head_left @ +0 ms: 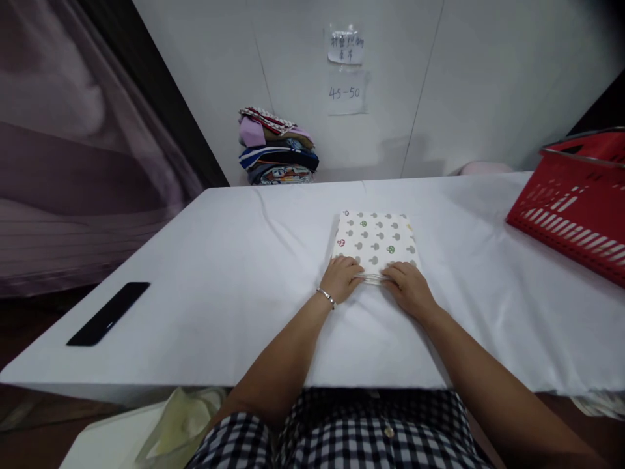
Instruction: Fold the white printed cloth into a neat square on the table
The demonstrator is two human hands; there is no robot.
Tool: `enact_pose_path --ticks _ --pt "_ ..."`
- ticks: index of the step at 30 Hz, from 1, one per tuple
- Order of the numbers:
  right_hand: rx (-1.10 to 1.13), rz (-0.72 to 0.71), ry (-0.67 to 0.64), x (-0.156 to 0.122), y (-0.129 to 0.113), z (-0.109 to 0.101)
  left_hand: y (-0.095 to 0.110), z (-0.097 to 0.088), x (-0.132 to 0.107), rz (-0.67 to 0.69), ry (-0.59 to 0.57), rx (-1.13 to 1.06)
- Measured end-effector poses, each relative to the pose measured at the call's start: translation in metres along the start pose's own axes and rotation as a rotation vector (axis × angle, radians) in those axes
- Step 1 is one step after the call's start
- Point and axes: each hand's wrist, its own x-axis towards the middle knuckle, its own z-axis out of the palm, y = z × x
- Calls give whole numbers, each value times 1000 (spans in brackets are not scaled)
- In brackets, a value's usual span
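A folded white cloth (375, 238) printed with grey, green and red mushroom shapes lies flat on the white-covered table (219, 280). At its near left corner is my left hand (343, 277), with the fingers on top and the thumb against the layered front edge. My right hand (409, 286) grips the near right corner in the same manner. Several layers show along the edge between the two thumbs. A silver bracelet (327, 298) circles my left wrist.
A red plastic basket (576, 202) with a metal handle stands at the table's right. Toward the left front corner lies a flat black object (108, 314). Past the back edge, a stack of folded fabrics (278, 146) rests against the wall, near two paper signs (346, 92).
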Motion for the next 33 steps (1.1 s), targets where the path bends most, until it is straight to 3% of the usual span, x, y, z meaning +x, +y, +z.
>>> enact_pose_path --ticks 10,20,27,33 --pt "-54 -19 115 -1 -3 0 1 5 0 -11 38 42" --pt "-57 -28 102 -3 -2 2 -1 4 -1 -12 35 29" --pt "-11 -41 11 -3 -4 -4 0 3 -1 -10 34 20" --pt "-106 -60 20 -7 -6 1 -4 2 -3 -10 68 23"
